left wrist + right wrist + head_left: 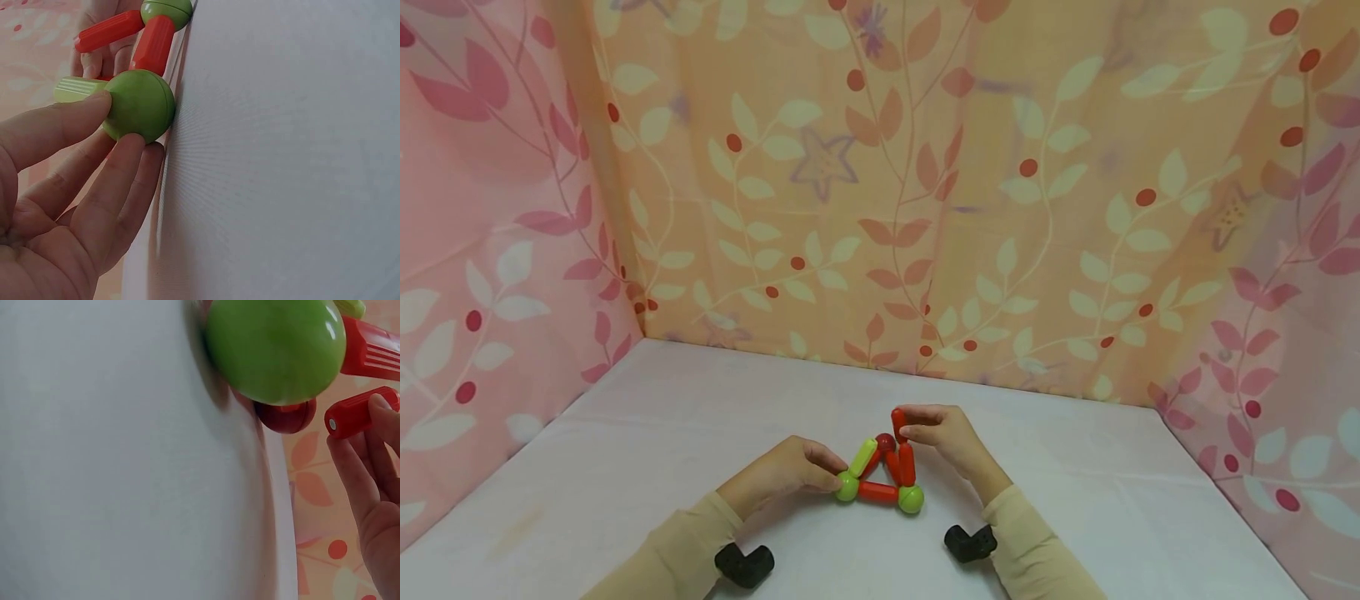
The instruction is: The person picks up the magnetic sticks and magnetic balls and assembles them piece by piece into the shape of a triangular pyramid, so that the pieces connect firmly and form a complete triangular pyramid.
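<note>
A triangle of toy rods and balls sits on the white table. My left hand (786,477) grips the left green ball (140,107) with thumb and fingertips. From that ball a yellow-green rod (863,457) slants upward, and a red bottom rod (877,492) runs to the right green ball (911,499). An upright red rod (907,464) stands on the right ball. Behind is a dark red ball (886,442) joined by red rods. My right hand (953,440) pinches a loose red rod (356,414), its pale round end showing, close above the upright rod.
A black wrist device (744,566) is by the left sleeve, and another black device (970,544) by the right sleeve. The white tabletop (700,408) reaches back to a leaf-patterned cloth backdrop (880,208), with pink cloth on both sides.
</note>
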Tool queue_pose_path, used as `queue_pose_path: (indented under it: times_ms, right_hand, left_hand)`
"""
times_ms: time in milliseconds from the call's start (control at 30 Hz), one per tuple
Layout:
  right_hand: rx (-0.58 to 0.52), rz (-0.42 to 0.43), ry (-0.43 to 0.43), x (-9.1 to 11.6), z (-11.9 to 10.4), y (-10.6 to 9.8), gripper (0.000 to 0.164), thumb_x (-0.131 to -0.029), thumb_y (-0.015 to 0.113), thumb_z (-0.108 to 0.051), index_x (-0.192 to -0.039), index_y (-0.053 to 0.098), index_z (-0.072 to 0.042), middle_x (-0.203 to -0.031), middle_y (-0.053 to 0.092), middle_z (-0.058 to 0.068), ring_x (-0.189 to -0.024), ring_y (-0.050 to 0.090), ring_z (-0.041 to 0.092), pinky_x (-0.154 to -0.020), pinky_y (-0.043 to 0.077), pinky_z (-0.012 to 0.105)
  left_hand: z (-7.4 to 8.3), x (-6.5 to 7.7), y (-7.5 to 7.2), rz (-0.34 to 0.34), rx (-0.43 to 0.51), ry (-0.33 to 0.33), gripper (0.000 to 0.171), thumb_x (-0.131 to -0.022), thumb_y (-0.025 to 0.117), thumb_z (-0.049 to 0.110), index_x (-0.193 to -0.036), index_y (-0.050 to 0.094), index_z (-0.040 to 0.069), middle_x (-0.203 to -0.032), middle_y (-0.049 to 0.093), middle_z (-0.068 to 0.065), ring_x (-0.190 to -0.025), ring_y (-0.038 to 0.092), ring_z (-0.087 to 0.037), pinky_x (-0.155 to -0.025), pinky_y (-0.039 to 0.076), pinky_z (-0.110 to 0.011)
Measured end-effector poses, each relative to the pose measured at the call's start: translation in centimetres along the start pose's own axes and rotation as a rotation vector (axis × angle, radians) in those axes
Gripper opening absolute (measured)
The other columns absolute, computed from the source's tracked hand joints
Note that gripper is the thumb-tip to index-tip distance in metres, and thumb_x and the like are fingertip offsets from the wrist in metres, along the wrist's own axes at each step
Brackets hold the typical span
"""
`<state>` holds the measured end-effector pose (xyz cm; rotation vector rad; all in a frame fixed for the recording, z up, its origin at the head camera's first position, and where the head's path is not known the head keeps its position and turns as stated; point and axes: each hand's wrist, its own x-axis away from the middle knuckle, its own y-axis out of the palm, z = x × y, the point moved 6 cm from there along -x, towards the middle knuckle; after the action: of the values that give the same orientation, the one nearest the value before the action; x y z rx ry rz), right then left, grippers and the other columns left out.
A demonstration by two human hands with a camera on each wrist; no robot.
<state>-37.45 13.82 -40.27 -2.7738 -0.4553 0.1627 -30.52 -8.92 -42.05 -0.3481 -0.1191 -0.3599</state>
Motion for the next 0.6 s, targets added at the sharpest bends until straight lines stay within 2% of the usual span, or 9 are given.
queue_pose_path:
  times_ms: [267,600]
  right_hand:
    - [0.018,-0.042,-0.012,0.0,-0.4,0.6,0.036,-0.091,0.070,-0.011,-0.126,0.066,-0.001,-0.122,0.070,0.017,-0.106,0.067,0.019,-0.094,0.056,0.036]
    - [0.068,-0.032,-0.007,0.0,-1.0,1.0,0.033,-0.092,0.071,-0.013,-0.123,0.067,-0.004,-0.119,0.071,0.014,-0.107,0.065,0.020,-0.098,0.054,0.040]
  left_hand:
    - [0.0,0.0,0.0,-0.007,0.003,0.001,0.027,-0.083,0.077,0.008,-0.108,0.074,-0.001,-0.101,0.074,-0.004,-0.084,0.066,-0.012,-0.083,0.059,-0.031]
    - [0.2,0.1,0.0,-0.009,-0.002,0.007,0.027,-0.083,0.077,0.008,-0.108,0.073,-0.001,-0.101,0.074,-0.003,-0.085,0.065,-0.012,-0.082,0.058,-0.030]
